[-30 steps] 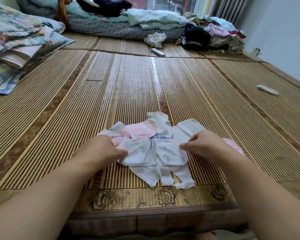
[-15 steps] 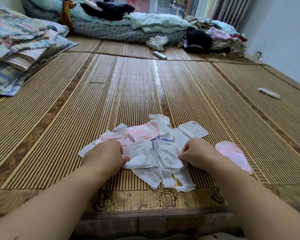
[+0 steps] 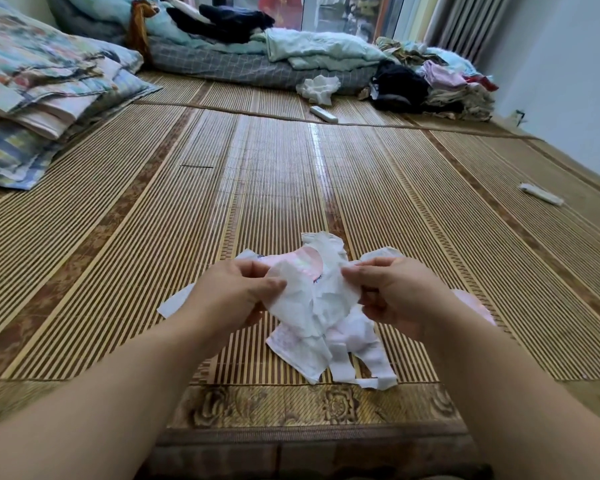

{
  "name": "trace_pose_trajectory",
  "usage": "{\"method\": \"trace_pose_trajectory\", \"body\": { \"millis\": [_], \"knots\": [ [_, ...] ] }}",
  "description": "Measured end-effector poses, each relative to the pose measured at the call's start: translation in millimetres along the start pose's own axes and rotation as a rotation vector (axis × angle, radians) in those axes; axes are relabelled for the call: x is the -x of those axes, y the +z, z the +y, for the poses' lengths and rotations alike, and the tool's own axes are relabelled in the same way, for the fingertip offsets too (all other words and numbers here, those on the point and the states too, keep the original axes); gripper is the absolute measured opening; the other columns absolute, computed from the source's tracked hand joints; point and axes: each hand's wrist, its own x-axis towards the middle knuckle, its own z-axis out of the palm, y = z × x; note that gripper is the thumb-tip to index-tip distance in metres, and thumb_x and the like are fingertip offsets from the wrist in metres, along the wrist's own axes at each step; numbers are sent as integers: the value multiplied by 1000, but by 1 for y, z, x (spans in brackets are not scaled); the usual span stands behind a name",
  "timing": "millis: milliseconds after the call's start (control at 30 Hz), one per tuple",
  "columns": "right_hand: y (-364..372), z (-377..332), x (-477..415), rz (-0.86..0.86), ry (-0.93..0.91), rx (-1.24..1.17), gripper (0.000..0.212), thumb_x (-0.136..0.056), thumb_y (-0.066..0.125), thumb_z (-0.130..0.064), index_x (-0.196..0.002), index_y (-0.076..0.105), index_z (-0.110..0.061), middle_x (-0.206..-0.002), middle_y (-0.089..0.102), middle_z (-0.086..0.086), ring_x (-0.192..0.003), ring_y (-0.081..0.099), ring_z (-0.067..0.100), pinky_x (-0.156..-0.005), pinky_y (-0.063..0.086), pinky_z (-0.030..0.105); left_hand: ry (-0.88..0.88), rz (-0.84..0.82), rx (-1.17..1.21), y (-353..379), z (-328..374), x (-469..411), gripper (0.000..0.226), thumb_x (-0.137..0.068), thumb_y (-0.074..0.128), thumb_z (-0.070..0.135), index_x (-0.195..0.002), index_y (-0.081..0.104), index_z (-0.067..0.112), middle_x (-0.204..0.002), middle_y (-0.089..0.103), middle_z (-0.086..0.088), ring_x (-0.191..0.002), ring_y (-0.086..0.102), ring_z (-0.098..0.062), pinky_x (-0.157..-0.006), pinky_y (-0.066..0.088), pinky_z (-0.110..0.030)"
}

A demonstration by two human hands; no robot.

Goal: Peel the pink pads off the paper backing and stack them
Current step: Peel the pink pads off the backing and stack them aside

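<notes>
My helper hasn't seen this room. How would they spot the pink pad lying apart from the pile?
On the big bamboo mat, near its front edge, the left hand and right hand hold crumpled white paper. Just right of them, a pink pad lies flat, the only pink piece outside that pile.

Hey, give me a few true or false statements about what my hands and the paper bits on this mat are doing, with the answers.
1. The left hand and right hand both pinch one white sheet. True.
2. The paper scraps lie on a glass table. False: they lie on a bamboo mat.
3. A pink pad lies on the mat beside the right wrist. True.
4. The left hand rests flat and empty on the mat. False: it grips the sheet's edge, lifted above the scraps.
5. The folded quilts are stacked at the far left. True.
</notes>
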Motion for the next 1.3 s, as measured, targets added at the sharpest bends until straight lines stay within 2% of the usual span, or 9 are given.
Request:
{"method": "trace_pose_trajectory", "body": {
  "millis": [333,567,667,800,933,1000,1067,1133,1300],
  "knots": [
    [49,-5,3,-67,-170,124,7,-78,71,-7,-76,72,-14,-66,73,6,-59,69,12,-53,53,23,88,-12,-2,13,3,5,9,-85,66,10,-86,72,4,-72,67,-14,-55,54,-16,-47,45,-24],
    [52,-2,2,-157,-198,234,16,-82,65,-5,-82,75,-17,-78,76,4,-70,72,12,-52,50,16,55,-22,-19,10,0,2,25,-84,65,27,-88,71,3,-88,72,-23,-74,68,-32,-69,54,-39],
    [56,3,0,-149,-238,292,21,-78,66,-1,-85,76,-18,-80,76,2,-75,71,10,-59,50,17,75,-41,-72,9,-3,4,23,-78,73,25,-90,69,5,-89,74,-20,-85,71,-36,-80,56,-49],
    [54,3,0,-78,-322,371,23,-78,67,-1,-85,74,-22,-86,73,-2,-84,69,13,-73,57,29,152,-5,-173,6,-4,4,13,-87,61,11,-80,72,13,-78,73,-11,-74,67,-31,-73,54,-44],
    [42,-2,0,2,-492,624,44,-73,77,-19,-112,62,-32,-117,53,-5,-107,51,9,-90,47,26,259,-53,-195,4,1,6,21,-90,56,11,-80,73,18,-82,74,-9,-82,70,-29,-80,56,-54],
    [35,-7,3,-95,-483,632,27,-73,78,-22,-98,68,-27,-104,62,-6,-95,56,7,-80,48,23,306,-70,-161,5,3,6,22,-90,56,8,-81,73,19,-83,73,-11,-82,70,-29,-80,56,-54],
    [25,-9,5,-143,-471,626,13,-75,76,-23,-68,66,-27,-63,61,-14,-60,53,1,-55,44,19,351,-46,-137,7,3,5,17,-89,60,12,-88,73,22,-83,73,-7,-77,69,-20,-77,57,-46],
    [4,-13,4,-67,-490,593,18,-79,73,-23,-62,65,-26,-54,61,-12,-51,54,1,-49,42,16,367,6,-123,7,1,3,13,-88,63,20,-97,71,27,-87,73,-2,-77,70,-13,-72,55,-36],
    [-100,-2,-9,346,-255,191,6,-88,63,-12,-92,67,-10,-95,71,20,-79,70,32,-62,58,41,344,82,-221,3,-6,-2,11,-85,66,23,-92,71,29,-85,75,7,-75,71,-7,-65,51,-24]
  ]
}}
